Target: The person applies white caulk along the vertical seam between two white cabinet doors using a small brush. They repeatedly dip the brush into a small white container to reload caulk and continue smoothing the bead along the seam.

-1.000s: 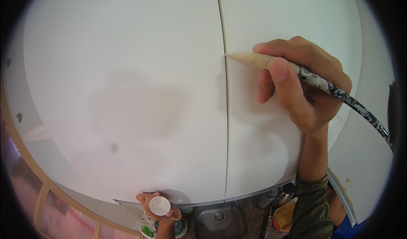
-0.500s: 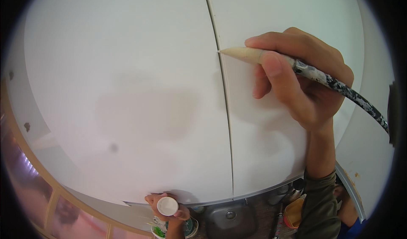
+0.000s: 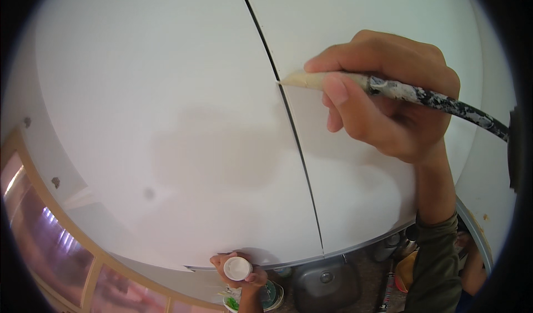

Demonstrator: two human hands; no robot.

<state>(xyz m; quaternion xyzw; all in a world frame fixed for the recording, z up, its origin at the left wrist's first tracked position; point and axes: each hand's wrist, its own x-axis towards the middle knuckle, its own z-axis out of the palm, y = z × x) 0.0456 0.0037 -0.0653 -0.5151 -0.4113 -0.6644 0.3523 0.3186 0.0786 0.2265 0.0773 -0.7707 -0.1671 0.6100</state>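
Note:
My right hand (image 3: 380, 121) is closed around a paintbrush (image 3: 408, 92), with thumb and fingers near its base. The brush has pale bristles drawn to a point and a dark, paint-spattered handle. Its tip touches the dark seam (image 3: 300, 152) between a white left panel (image 3: 122, 74) and a white right panel (image 3: 355, 207). Lower down, by the panels' bottom edge, my left hand (image 3: 237, 283) grips a small round white cup (image 3: 237, 268), its pale inside turned up toward me.
Below the panels lie a grey sink (image 3: 326, 291), a bucket (image 3: 273, 295) and a yellow-and-red container (image 3: 407, 271). Wood-framed glass (image 3: 61, 241) runs along the lower left. Part of another person (image 3: 473, 271) shows at the lower right, beside a grey edge strip (image 3: 472, 224).
The view has shifted and tilted. The brush tip sits slightly lower along the seam, and the seam's upper part looks wider and darker. Both hands keep their holds.

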